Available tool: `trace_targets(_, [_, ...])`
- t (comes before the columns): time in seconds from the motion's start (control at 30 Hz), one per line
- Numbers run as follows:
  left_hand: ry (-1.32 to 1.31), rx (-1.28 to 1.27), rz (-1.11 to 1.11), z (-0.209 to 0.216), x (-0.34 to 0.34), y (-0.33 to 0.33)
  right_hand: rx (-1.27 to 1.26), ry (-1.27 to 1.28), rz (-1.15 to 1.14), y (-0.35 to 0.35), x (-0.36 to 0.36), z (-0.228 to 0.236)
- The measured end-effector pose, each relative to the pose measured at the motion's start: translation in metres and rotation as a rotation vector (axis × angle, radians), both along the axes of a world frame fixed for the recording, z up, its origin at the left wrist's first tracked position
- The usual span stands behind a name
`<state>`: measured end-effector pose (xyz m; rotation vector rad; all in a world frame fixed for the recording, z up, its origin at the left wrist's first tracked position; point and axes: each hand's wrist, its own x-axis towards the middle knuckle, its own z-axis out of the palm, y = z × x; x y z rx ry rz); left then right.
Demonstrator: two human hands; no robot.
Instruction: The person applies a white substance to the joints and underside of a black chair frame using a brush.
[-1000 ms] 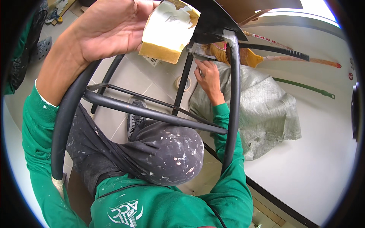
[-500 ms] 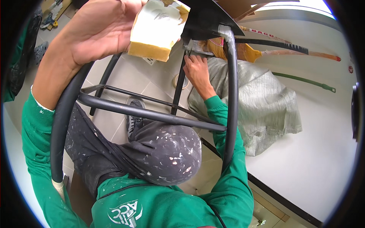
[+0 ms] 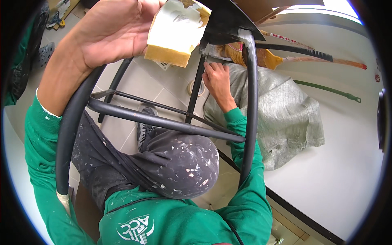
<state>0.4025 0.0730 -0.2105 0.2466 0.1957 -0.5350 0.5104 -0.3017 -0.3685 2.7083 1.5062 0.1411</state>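
My left hand [image 3: 116, 36] holds up a cut-down yellowish carton [image 3: 166, 56] with white paint-like stuff inside, its fingers partly hidden behind it. A black metal stool [image 3: 167, 121] lies tipped in front of me, its legs toward me and its dark seat [image 3: 228, 18] at the top. Silvery-white smears coat the upper end of the right leg [image 3: 251, 102]. My right hand [image 3: 218, 79] is closed beside a farther leg, near the seat. Its fingers pinch something thin that I cannot make out; whitish smears show on the leg there.
A silvery woven sack [image 3: 281, 110] covers something on the right. Behind it, a broom [image 3: 269, 58] and a green handle [image 3: 326, 87] lean toward the white wall. A tape roll [image 3: 196, 87] lies on the tiles. Another person's clog [image 3: 45, 54] shows at upper left.
My left hand and the carton have shifted slightly right. My right hand has moved a little down and right in the picture, along with the stool's image.
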Motion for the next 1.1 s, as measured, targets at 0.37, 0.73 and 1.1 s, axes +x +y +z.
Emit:
trace_targets(0.37, [-0.059, -0.026, -0.018, -0.003, 0.0, 0.001, -0.088, -0.049, -0.018, 0.004, -0.004, -0.003])
trace_targets(0.73, [0.005, 0.052, 0.023, 0.006, -0.002, -0.003, -0.097, -0.087, 0.007, 0.012, -0.005, -0.003])
trace_targets(1.1, [-0.009, -0.01, 0.016, -0.001, -0.001, -0.001, -0.146, -0.062, 0.06, 0.017, -0.009, -0.016])
